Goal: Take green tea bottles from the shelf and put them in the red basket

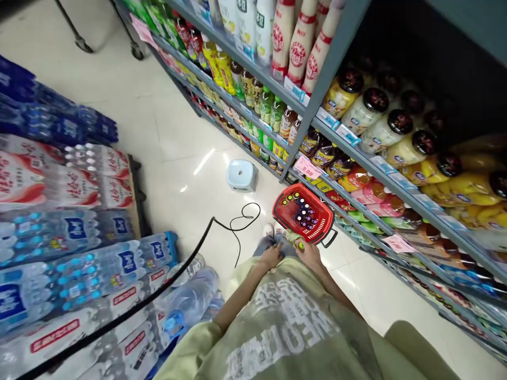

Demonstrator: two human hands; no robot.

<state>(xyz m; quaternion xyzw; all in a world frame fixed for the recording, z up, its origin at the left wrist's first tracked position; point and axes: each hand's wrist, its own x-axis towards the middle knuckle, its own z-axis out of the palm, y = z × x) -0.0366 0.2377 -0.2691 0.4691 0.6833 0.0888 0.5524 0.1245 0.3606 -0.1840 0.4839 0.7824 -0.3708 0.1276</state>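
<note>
My right hand (309, 257) is closed around a small bottle (292, 237) with a green cap, held over the near edge of a red shopping basket (325, 215). My left hand (271, 256) is just left of it, in front of my body. Its fingers are loosely apart, and I see nothing in them. Several bottles (303, 211) stand inside the basket, with dark, white, purple and yellow-green caps showing. The basket sits on the floor against the shelf, its black handle folded to the right.
Drink shelves (304, 113) run along the right, full of bottles and jars (374, 100). A light blue stool (241, 175) stands on the floor beyond a loose black cable (214, 219). Packs of bottled water (83, 274) are stacked on the left.
</note>
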